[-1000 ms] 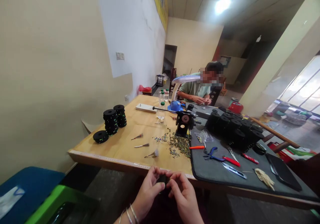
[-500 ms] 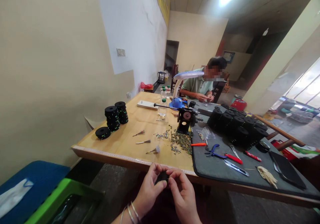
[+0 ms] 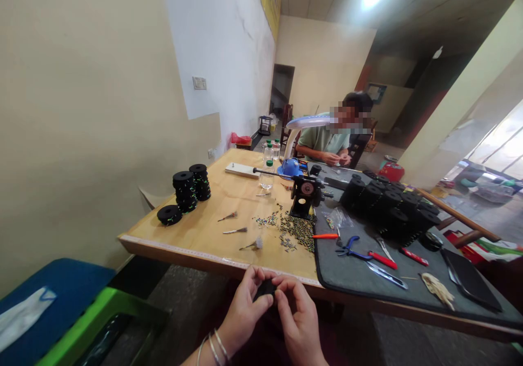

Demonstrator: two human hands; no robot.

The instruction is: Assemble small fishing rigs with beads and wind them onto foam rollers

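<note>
Just below the table's front edge, my left hand [image 3: 247, 306] is closed around a black spool [image 3: 266, 288], mostly hidden by the fingers. My right hand [image 3: 300, 311] pinches at its right side, thumb against curled fingers; any fine line between them is too small to make out. Beyond the hands on the wood lie a heap of small metal fittings [image 3: 298, 231], a scatter of tiny coloured beads [image 3: 266, 219], and several thin bristle-like bundles [image 3: 254, 243]. Black foam spools [image 3: 183, 191] with bright green bits stand stacked at the left.
A black hand-crank winder [image 3: 303, 197] stands mid-table, with a blue lamp [image 3: 291, 167] and bottles [image 3: 267, 175] behind. Pliers [image 3: 351, 246], a utility knife [image 3: 386, 275] and more spools [image 3: 392, 202] lie on the grey mat [image 3: 347, 279]. A co-worker [image 3: 327, 142] sits opposite. Green stool [image 3: 102, 311] lower left.
The view has shifted very slightly. Both hands keep nearly the same hold on the black spool, and the things on the table stay in place.
</note>
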